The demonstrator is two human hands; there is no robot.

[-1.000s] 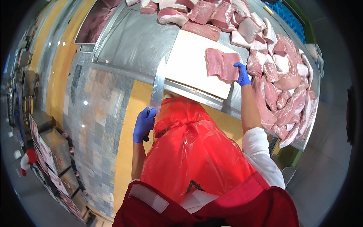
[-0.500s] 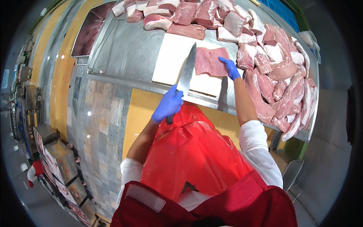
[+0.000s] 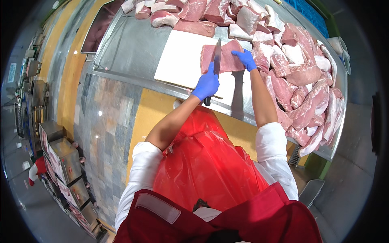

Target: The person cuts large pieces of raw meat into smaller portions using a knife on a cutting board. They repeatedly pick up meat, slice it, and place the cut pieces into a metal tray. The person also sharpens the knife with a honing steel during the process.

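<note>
A flat, pale pink slab of meat point(image 3: 229, 60) lies on the white cutting board point(image 3: 175, 54). My left hand point(image 3: 207, 85), in a blue glove, is closed round the handle of a long knife point(image 3: 217, 57). The blade stands over the middle of the slab and points away from me. Whether its edge has gone into the meat I cannot tell. At the slab's right edge, my blue-gloved right hand point(image 3: 246, 60) grips the meat, fingers on top. The black end of the knife handle sticks out below my left hand.
Many cuts of meat point(image 3: 300, 73) are heaped on the right of the metal table point(image 3: 137, 50), and a row point(image 3: 190, 11) runs along its far side. A tub of meat point(image 3: 99, 26) stands beyond the left end. Metal carts point(image 3: 67, 158) stand at the far left.
My left hand has brought the knife up and right, from beside the slab to over its middle. My right hand stays at the slab's right edge.
</note>
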